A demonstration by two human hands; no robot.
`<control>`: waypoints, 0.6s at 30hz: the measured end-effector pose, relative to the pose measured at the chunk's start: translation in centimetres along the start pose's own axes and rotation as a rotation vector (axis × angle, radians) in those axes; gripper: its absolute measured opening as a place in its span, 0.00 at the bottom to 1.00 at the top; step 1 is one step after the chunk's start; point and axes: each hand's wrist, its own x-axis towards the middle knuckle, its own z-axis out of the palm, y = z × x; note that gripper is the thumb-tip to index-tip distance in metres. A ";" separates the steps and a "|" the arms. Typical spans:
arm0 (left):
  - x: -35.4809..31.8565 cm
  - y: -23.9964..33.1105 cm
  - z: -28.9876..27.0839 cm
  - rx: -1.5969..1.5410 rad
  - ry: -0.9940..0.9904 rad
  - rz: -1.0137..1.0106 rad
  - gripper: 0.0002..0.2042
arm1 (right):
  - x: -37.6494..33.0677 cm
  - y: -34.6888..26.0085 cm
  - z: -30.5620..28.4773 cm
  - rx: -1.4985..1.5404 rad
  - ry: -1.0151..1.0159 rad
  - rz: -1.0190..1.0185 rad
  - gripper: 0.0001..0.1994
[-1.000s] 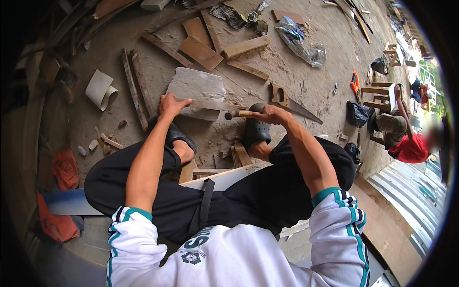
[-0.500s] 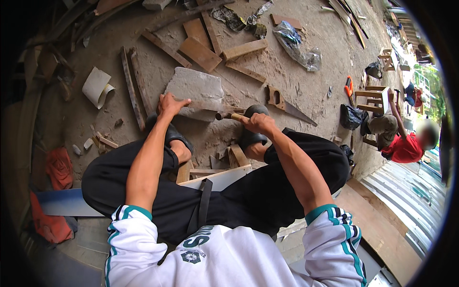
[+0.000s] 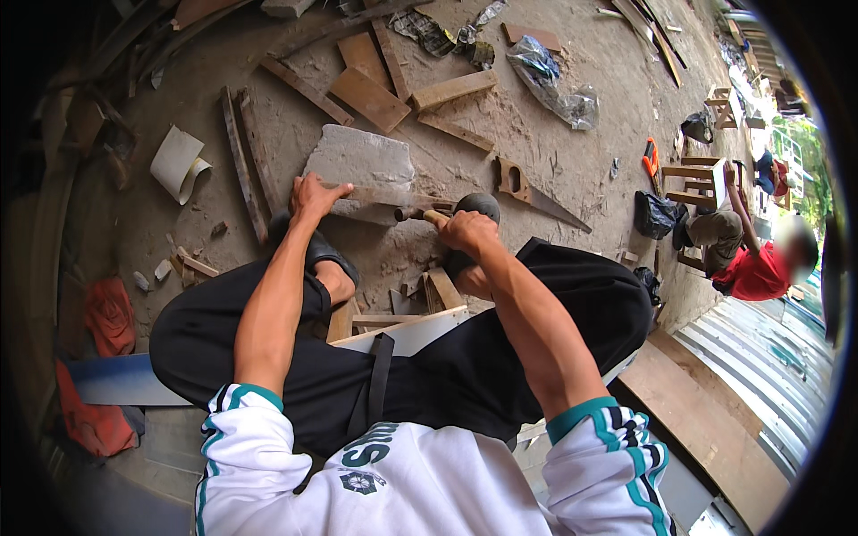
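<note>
A pale concrete block lies on the dirt ground in front of my feet. Across its near part runs a thin wooden strip, whose left end my left hand grips, thumb stretched along it. My right hand is closed round the handle of a hammer. The hammer's head hangs just on the near side of the strip, close to the block's right corner; whether it touches the strip I cannot tell. The strip's right end reaches toward my dark shoe.
A handsaw lies right of the block. Beyond it are wooden offcuts and a plastic bag. Two long battens lie to the left. At far right, a person in a red shirt holds a hammer by a wooden stool.
My right hand and the hammer have moved a little to the left along the strip. My left hand still grips the strip, and the view has shifted slightly.
</note>
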 end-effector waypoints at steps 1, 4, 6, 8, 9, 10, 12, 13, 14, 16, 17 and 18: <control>0.0 0.0 -0.1 -0.002 -0.002 -0.006 0.44 | -0.2 -0.5 -0.1 0.000 0.002 0.017 0.42; 0.0 0.2 -0.3 -0.008 -0.007 -0.010 0.43 | 0.0 -1.8 0.0 0.015 0.008 0.100 0.36; 0.0 0.3 -0.5 -0.010 -0.006 -0.006 0.44 | 0.0 -2.7 0.0 0.042 0.006 0.153 0.31; -0.2 0.1 -0.5 -0.008 -0.005 -0.006 0.44 | -0.2 -3.8 -0.1 0.084 -0.001 0.195 0.27; -0.2 0.0 -0.3 0.001 -0.009 -0.002 0.44 | 0.2 -4.3 0.2 0.131 0.009 0.233 0.27; 0.0 -0.2 -0.2 -0.006 -0.002 0.005 0.44 | 0.4 -5.1 0.5 0.181 0.019 0.277 0.28; 0.3 -0.2 -0.1 -0.018 0.010 0.019 0.43 | 0.7 -8.5 0.5 0.220 0.016 0.403 0.25; 0.2 0.0 0.1 -0.009 0.001 0.007 0.43 | 0.3 -9.9 0.5 0.211 -0.006 0.421 0.23; 0.5 0.9 0.6 0.004 -0.022 0.021 0.44 | 0.5 -10.7 0.6 0.209 -0.026 0.464 0.22; 0.5 0.3 -0.2 0.020 -0.025 -0.006 0.44 | 0.0 -12.0 1.8 0.166 -0.076 0.349 0.21; 0.4 0.0 -0.3 0.021 -0.034 -0.016 0.43 | -0.4 -11.6 2.8 0.172 -0.023 0.280 0.21; 0.3 0.2 -0.1 0.017 -0.044 -0.021 0.43 | -0.9 -10.4 4.1 0.176 0.034 0.215 0.21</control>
